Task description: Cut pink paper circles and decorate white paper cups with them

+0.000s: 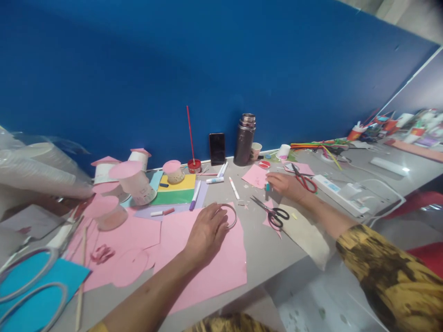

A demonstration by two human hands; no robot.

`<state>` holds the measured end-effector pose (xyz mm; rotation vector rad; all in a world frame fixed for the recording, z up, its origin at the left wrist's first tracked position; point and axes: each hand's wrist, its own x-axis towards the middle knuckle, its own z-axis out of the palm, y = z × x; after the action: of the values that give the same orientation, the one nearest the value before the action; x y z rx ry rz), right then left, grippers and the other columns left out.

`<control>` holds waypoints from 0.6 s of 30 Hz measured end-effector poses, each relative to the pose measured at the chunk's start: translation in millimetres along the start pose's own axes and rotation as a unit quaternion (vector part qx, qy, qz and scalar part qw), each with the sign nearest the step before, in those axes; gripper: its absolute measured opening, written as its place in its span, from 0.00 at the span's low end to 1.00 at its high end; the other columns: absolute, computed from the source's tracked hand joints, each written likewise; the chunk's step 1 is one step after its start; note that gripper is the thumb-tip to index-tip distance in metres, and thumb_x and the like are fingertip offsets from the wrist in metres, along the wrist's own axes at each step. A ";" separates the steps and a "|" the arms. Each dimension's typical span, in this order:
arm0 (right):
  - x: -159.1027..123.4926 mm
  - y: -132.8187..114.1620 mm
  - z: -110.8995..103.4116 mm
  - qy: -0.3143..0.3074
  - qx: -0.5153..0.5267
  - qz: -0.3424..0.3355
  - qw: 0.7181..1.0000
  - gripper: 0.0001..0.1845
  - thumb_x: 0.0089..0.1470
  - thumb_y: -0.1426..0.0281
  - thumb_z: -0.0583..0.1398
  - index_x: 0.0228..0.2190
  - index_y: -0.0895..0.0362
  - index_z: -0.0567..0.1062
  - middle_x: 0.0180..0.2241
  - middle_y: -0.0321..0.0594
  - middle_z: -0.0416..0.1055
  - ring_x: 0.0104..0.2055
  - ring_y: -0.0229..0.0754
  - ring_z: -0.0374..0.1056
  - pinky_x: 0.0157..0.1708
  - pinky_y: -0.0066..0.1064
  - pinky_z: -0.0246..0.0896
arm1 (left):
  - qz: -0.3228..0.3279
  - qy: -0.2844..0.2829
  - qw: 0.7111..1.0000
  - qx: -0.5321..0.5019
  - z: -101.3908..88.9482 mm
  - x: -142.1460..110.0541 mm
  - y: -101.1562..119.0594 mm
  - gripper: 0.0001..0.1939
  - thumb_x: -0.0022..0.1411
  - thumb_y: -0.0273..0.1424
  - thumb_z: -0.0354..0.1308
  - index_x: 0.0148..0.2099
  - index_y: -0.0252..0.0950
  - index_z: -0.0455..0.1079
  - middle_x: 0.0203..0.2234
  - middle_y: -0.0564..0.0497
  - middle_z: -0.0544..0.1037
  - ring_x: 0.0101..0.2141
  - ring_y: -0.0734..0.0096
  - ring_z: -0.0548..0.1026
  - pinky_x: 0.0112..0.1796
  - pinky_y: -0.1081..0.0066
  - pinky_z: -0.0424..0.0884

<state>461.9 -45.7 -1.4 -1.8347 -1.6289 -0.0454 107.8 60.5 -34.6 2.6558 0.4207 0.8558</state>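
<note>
My left hand [206,230] rests palm down on a large pink paper sheet [211,263], its fingers pressing on a thin clear ring [232,216]. My right hand [285,185] reaches further across the grey table [256,249], fingers closed on a small teal-tipped marker [267,186] next to a pink paper square [255,175]. Black-handled scissors [272,212] lie between the two hands. Red-handled scissors [304,179] lie just beyond my right hand.
Paper cups with pink lids [134,180] and coloured sheets [176,186] stand at the left. A dark flask [244,139], a phone [217,148] and a red stick [190,133] stand against the blue wall. A white power strip [341,190] lies at the right.
</note>
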 end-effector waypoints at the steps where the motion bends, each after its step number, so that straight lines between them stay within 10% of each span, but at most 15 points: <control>1: 1.3 -1.3 -1.0 0.046 0.042 0.024 0.998 0.04 0.57 0.70 0.61 0.36 0.55 0.77 0.45 0.49 0.80 0.48 0.51 0.75 0.51 0.42 0.69 | 0.000 0.006 1.000 0.003 0.2 -0.2 -0.5 0.13 0.71 0.28 0.51 0.54 0.37 0.71 0.55 0.40 0.75 0.58 0.51 0.71 0.55 0.49 0.72; 5: 2.2 -16.8 4.4 0.164 0.229 0.125 0.951 0.12 0.62 0.59 0.59 0.37 0.54 0.72 0.34 0.44 0.79 0.38 0.48 0.78 0.40 0.41 0.75 | 0.002 0.026 1.000 0.016 0.9 -0.2 -1.9 0.14 0.71 0.28 0.51 0.55 0.36 0.70 0.55 0.39 0.75 0.58 0.50 0.71 0.55 0.47 0.72; 13: -5.9 -63.7 29.3 0.144 0.477 0.242 0.833 0.15 0.50 0.59 0.68 0.31 0.56 0.75 0.27 0.41 0.78 0.32 0.43 0.79 0.30 0.30 0.77 | 0.033 0.001 0.999 0.012 -4.1 0.5 4.2 0.11 0.71 0.29 0.51 0.52 0.38 0.71 0.54 0.40 0.75 0.59 0.49 0.70 0.55 0.47 0.71; 18: -2.0 -77.0 33.5 0.133 0.487 0.263 0.822 0.17 0.46 0.58 0.72 0.29 0.57 0.76 0.25 0.39 0.77 0.28 0.39 0.73 0.24 0.26 0.69 | 0.044 -0.008 0.999 0.004 -3.0 -1.0 3.7 0.11 0.72 0.28 0.50 0.52 0.39 0.71 0.53 0.41 0.76 0.59 0.52 0.70 0.58 0.47 0.69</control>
<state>379.5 -31.5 6.7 -1.2807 -0.6488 0.6332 105.9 57.4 -31.4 2.7041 0.3056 0.8602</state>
